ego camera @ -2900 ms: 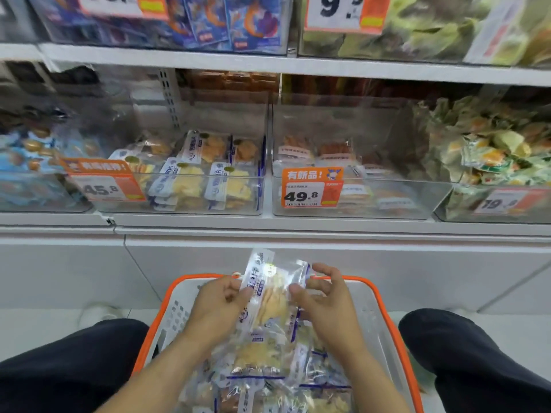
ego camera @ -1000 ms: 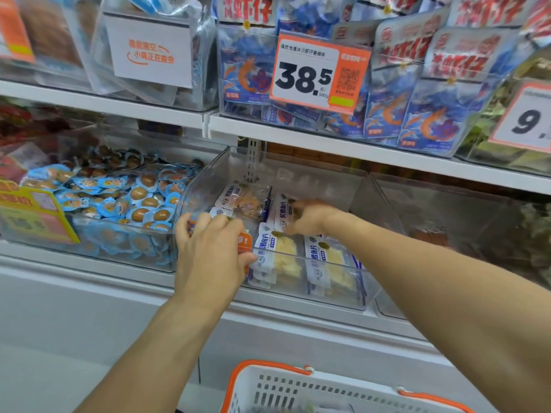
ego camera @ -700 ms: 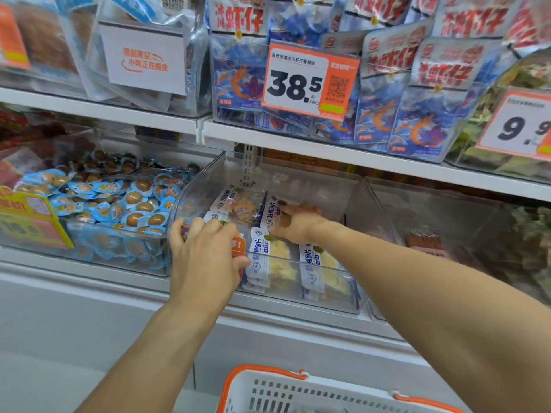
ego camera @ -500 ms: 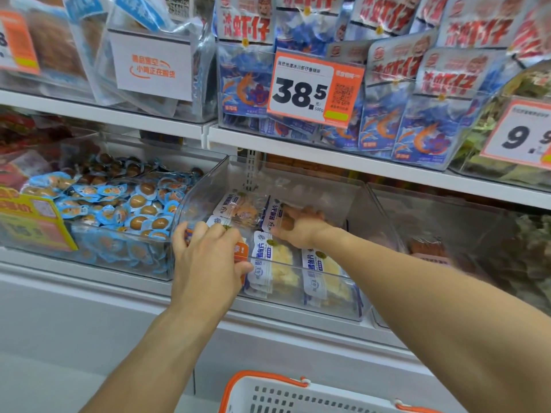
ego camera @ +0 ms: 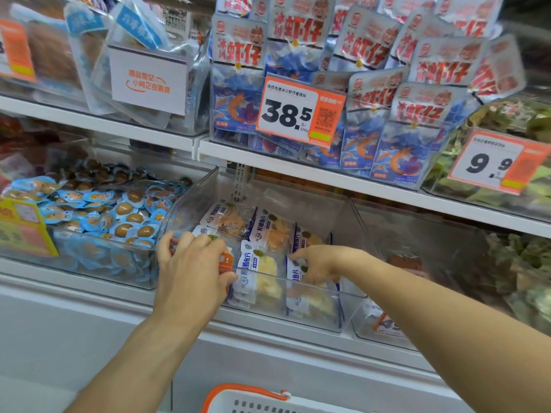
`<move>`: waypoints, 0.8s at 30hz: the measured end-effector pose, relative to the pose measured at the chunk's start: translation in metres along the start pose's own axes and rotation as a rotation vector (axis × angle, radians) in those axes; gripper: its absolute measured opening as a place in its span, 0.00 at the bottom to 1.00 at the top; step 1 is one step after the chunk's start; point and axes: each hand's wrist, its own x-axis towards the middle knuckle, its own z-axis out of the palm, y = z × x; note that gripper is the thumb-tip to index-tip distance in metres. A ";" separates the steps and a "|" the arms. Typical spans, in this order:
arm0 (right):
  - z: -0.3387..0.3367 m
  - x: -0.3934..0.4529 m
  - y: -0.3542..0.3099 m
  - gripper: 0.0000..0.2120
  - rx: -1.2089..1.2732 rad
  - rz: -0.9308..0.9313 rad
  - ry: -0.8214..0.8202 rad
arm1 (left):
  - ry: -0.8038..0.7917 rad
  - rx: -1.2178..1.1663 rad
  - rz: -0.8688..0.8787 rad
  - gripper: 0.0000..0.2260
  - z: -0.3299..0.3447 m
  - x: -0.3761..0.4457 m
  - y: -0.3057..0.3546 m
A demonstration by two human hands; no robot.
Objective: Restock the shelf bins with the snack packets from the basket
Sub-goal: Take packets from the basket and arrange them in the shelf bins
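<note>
Placing step: left hand [ego camera: 190,271] grips clear bin [ego camera: 313,315] front edge, right hand [ego camera: 317,263] pinches a front-row snack packet [ego camera: 295,274] inside; next, seat it, release, return to basket [ego camera: 247,397] below

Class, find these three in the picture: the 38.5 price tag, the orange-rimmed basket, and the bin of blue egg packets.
38.5 price tag [ego camera: 287,114]: head view, on the large black digits.
basket [ego camera: 244,390]: head view, on its orange rim at the bottom edge.
bin of egg packets [ego camera: 89,260]: head view, on its clear front wall.
</note>
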 end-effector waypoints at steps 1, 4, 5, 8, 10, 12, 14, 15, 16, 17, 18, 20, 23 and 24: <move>-0.001 -0.001 -0.001 0.48 -0.031 0.001 -0.005 | -0.002 -0.002 -0.001 0.15 0.000 0.000 0.000; -0.002 0.003 -0.002 0.51 -0.022 -0.046 0.000 | 0.002 -0.002 -0.003 0.15 -0.001 0.000 0.002; -0.001 0.004 -0.003 0.52 0.021 -0.080 0.021 | 0.001 -0.001 -0.004 0.15 -0.001 0.000 0.002; 0.002 0.007 -0.009 0.51 0.099 -0.150 0.112 | -0.008 -0.004 -0.007 0.16 -0.001 0.001 0.002; 0.007 0.012 -0.011 0.51 0.098 -0.166 0.134 | -0.015 -0.005 -0.009 0.16 0.000 0.002 0.002; 0.011 0.016 -0.011 0.52 0.107 -0.163 0.139 | -0.013 -0.004 -0.007 0.16 0.000 0.001 0.002; 0.012 0.016 -0.011 0.52 0.110 -0.167 0.144 | -0.007 -0.003 -0.004 0.16 0.000 0.001 0.002; 0.011 0.015 -0.011 0.52 0.107 -0.171 0.142 | -0.003 -0.003 -0.003 0.16 0.000 0.001 0.001; 0.010 0.013 -0.010 0.53 0.103 -0.174 0.135 | 0.000 -0.002 -0.003 0.16 0.001 0.001 0.001; 0.008 0.012 -0.009 0.54 0.104 -0.168 0.123 | 0.004 -0.001 -0.004 0.16 0.001 0.001 0.001; 0.006 0.011 -0.007 0.56 0.109 -0.157 0.109 | 0.005 -0.001 -0.004 0.16 0.001 0.001 0.001; 0.002 0.008 -0.001 0.61 0.109 -0.122 0.081 | 0.003 -0.004 -0.007 0.16 0.001 0.002 0.001; 0.001 0.002 0.005 0.60 0.064 -0.069 0.029 | -0.001 -0.013 -0.010 0.15 0.001 0.002 0.001; 0.002 0.001 0.005 0.58 0.042 -0.063 0.025 | 0.002 -0.012 -0.007 0.15 0.001 0.001 0.001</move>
